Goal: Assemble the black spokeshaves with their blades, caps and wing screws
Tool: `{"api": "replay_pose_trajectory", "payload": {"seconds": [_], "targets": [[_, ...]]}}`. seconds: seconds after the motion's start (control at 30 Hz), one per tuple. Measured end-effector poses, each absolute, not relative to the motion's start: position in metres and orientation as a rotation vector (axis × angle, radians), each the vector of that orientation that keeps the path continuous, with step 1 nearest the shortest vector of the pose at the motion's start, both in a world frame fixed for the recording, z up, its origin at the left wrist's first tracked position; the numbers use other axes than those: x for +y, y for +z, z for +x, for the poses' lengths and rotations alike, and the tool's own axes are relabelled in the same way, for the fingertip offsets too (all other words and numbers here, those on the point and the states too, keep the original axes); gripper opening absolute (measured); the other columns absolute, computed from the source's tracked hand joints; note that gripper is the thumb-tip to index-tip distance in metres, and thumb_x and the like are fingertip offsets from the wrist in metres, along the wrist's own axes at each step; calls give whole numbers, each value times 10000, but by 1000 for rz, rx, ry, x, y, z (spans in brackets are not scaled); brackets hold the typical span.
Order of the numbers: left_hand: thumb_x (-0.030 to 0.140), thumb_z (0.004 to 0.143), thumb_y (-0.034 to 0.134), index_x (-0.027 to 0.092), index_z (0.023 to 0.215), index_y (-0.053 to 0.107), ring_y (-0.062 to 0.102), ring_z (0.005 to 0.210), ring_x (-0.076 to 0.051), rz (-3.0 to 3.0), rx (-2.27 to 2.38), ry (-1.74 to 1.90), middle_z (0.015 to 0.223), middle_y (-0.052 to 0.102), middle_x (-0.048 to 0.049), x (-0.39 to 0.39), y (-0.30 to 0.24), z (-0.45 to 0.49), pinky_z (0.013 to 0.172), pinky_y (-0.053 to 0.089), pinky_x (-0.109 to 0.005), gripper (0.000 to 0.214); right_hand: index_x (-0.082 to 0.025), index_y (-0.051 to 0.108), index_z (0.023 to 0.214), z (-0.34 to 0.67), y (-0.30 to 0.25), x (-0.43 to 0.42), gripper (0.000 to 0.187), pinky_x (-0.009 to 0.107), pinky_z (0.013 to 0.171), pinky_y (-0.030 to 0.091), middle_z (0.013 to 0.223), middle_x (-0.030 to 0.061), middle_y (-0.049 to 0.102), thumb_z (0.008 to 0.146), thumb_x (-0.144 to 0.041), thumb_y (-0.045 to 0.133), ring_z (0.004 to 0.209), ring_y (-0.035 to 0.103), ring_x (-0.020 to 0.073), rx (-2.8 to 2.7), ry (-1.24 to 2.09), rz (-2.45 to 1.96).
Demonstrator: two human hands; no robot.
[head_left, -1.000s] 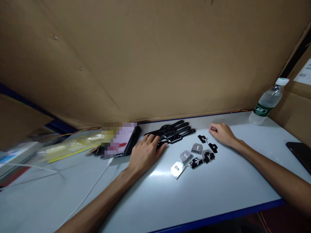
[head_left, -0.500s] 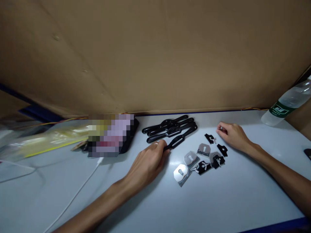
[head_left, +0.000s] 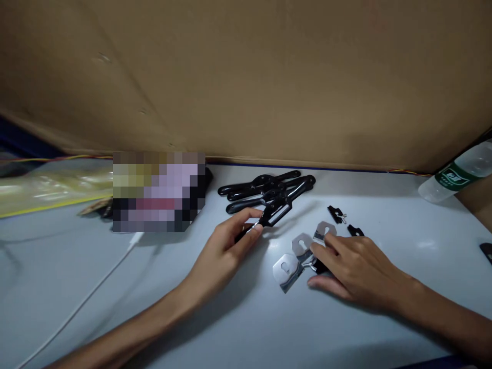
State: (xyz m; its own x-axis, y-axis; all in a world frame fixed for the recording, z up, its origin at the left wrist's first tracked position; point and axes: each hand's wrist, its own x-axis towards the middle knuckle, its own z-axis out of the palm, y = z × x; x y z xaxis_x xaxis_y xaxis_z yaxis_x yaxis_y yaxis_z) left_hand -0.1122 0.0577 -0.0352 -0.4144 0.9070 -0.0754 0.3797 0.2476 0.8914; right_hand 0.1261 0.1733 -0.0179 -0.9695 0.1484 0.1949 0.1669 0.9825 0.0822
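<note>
My left hand (head_left: 235, 241) is closed around one end of a black handle (head_left: 280, 209) with an open frame in its middle, held tilted above the table. Behind it lies a stack of similar black handles (head_left: 251, 187). My right hand (head_left: 353, 266) reaches over the small parts, thumb and index finger apart. Between them shows a black plate with a wing screw (head_left: 318, 265), partly covered. Silver plates with keyhole slots (head_left: 285, 270) lie left of my right fingers. Beyond that hand rest another black plate with a wing screw (head_left: 336, 214) and a black bracket (head_left: 355, 231), partly hidden.
A pixelated object (head_left: 157, 195) sits at the left, with a white cable (head_left: 82, 294) running from it. Yellowish plastic packaging (head_left: 54, 188) lies further left. A clear bottle with a green label (head_left: 455, 177) leans at the right. A brown board (head_left: 246, 82) closes off the back.
My left hand has raised the black handle off the table and tilted it. My right hand has come down and leftward over the small parts, its fingers spreading. The view has shifted slightly.
</note>
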Motion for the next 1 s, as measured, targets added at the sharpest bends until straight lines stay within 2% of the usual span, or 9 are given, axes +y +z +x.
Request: {"api": "replay_pose_trajectory", "payload": {"seconds": [0.13,0.23,0.3,0.43,0.57,0.7,0.83,0.93,1.0], "targets": [[587,812,620,247,1048,437,147,442,-68,807,1466,1109,563,236,127,50,-27,-98,397,181,-188,453,-188,662,995,117,-35,182,325,323,532,365,856,64,678,1040,-445,468,651,624,196,-2863,-194,-264],[586,821,663,238,1022,475,182,420,-70,725,1188,994,529,237,136,45,-22,-87,401,316,-217,444,-190,691,944,111,-39,200,289,319,600,408,823,64,688,1045,-304,444,698,628,193,-2791,-101,-372],[589,850,644,213,960,515,305,467,-92,810,1142,984,519,324,110,44,-20,-82,506,400,-256,412,-199,700,995,111,-39,212,235,313,640,439,879,67,698,1013,-245,470,775,647,202,-2772,-50,-425],[564,923,565,173,964,578,341,525,-76,1023,1289,977,808,670,-23,42,-17,-82,542,290,-255,393,-172,693,980,122,-32,233,227,301,713,486,982,83,696,988,-213,469,837,655,189,-2676,65,-519],[540,951,541,172,1022,579,298,503,-63,1047,1358,983,909,729,-42,46,-21,-86,574,285,-260,377,-175,684,998,134,-18,252,245,307,729,473,973,71,703,989,-199,440,836,647,186,-2538,124,-677],[491,955,576,179,1036,556,277,495,-78,1054,1405,1067,632,616,41,58,-29,-84,593,308,-249,323,-215,663,852,139,-8,262,180,294,615,393,774,10,688,949,-247,516,657,576,158,-2472,222,-963],[457,945,628,188,1029,534,376,531,-82,1114,1344,1347,694,624,33,63,-33,-82,586,364,-227,297,-220,578,712,137,-8,255,295,296,530,249,535,-24,531,928,-421,601,495,406,143,-2593,246,-1083],[449,975,594,218,1049,488,545,618,-128,1037,1149,1371,618,539,58,55,-34,-79,609,464,-227,265,-226,571,773,135,-12,248,253,293,551,242,595,-14,561,919,-425,629,546,449,158,-2738,326,-1131],[480,970,584,238,1025,449,567,615,-146,938,1063,1264,653,512,58,48,-34,-75,485,462,-210,282,-227,581,828,133,-13,246,149,291,576,276,669,-4,603,922,-335,624,606,507,166,-2776,389,-1093]]}}
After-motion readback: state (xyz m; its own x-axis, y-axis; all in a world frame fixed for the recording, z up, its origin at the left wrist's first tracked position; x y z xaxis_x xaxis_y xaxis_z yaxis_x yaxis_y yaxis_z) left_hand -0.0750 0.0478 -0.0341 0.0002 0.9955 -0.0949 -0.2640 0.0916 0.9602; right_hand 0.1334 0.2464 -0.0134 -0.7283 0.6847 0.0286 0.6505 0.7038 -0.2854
